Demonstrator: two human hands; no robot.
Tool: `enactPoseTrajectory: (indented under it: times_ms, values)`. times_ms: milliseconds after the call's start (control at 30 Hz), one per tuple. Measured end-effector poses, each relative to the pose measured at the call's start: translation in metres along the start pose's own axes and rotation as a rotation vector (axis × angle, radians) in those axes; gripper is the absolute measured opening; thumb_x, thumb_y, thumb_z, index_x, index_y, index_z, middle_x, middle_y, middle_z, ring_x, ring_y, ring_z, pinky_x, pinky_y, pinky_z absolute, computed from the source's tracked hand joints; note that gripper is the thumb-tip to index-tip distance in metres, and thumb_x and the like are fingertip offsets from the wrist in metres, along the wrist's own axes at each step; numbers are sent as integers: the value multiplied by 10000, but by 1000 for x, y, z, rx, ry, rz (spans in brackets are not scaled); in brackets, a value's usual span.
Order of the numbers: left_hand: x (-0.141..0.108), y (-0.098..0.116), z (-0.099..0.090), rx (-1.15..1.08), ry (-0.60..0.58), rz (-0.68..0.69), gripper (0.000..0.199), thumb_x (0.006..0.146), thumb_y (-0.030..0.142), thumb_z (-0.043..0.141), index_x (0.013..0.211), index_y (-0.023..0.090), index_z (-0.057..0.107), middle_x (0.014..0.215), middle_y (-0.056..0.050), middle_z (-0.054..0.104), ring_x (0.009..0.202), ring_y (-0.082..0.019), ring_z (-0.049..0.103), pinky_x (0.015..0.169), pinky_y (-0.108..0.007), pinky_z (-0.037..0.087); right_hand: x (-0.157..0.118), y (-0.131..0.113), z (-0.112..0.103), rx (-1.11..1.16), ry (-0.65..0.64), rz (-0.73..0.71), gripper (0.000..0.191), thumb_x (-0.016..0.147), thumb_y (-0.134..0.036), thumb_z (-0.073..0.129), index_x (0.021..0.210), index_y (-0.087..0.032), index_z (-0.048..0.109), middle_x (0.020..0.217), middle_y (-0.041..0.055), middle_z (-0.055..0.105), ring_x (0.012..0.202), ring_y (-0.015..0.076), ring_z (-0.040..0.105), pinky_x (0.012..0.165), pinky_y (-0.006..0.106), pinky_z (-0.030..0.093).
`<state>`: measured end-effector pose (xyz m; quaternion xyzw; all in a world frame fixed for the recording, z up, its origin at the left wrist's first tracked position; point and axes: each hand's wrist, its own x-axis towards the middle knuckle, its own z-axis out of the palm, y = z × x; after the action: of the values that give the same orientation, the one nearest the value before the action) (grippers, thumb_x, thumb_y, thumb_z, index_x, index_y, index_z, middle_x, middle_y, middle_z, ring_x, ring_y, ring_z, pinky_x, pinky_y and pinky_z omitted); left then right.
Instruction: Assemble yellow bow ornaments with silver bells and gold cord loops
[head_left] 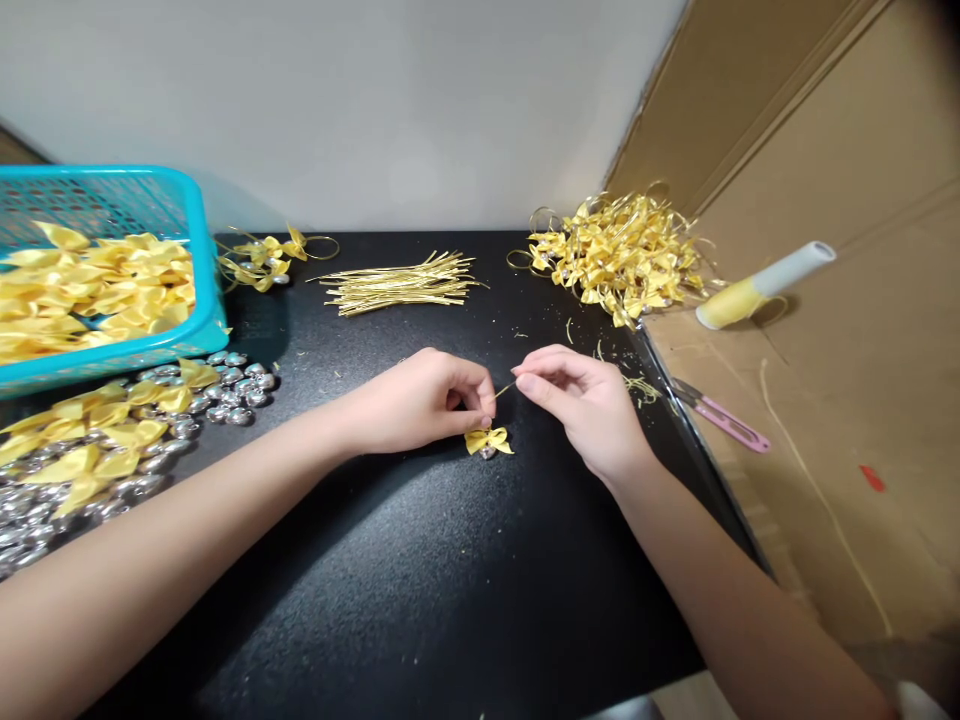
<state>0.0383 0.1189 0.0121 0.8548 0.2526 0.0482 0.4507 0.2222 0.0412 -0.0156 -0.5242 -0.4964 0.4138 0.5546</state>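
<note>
Near the middle of the black table, my left hand (439, 402) is closed in a pinch on a gold cord (505, 389). Just below its fingertips hangs or rests a small yellow bow (489, 438) with a silver bead (487, 453) at its underside. My right hand (581, 400) pinches the other end of the cord, a short way to the right. The cord runs slanted between both pinches, and its ends are hidden by the fingers.
A turquoise basket (196, 250) of yellow bows stands left, with silver beads (240, 390) and loose bows before it. Cut gold cords (405, 284) lie at the back. Finished looped bows (622, 255) are heaped back right, near a roll (765, 287) and pink cutter (727, 420).
</note>
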Motion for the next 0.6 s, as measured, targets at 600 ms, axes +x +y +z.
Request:
enactPoseTrajectory:
  times_ms: [600]
  values:
    - [-1, 0, 5, 14, 5, -7, 295, 783, 131, 624, 690, 214, 356, 755, 6, 755, 694, -146, 700, 610, -217, 424, 1, -1, 2, 202, -5, 204, 215, 736, -379, 777, 794, -197, 677, 862, 36, 773, 700, 147, 734, 657, 284, 563]
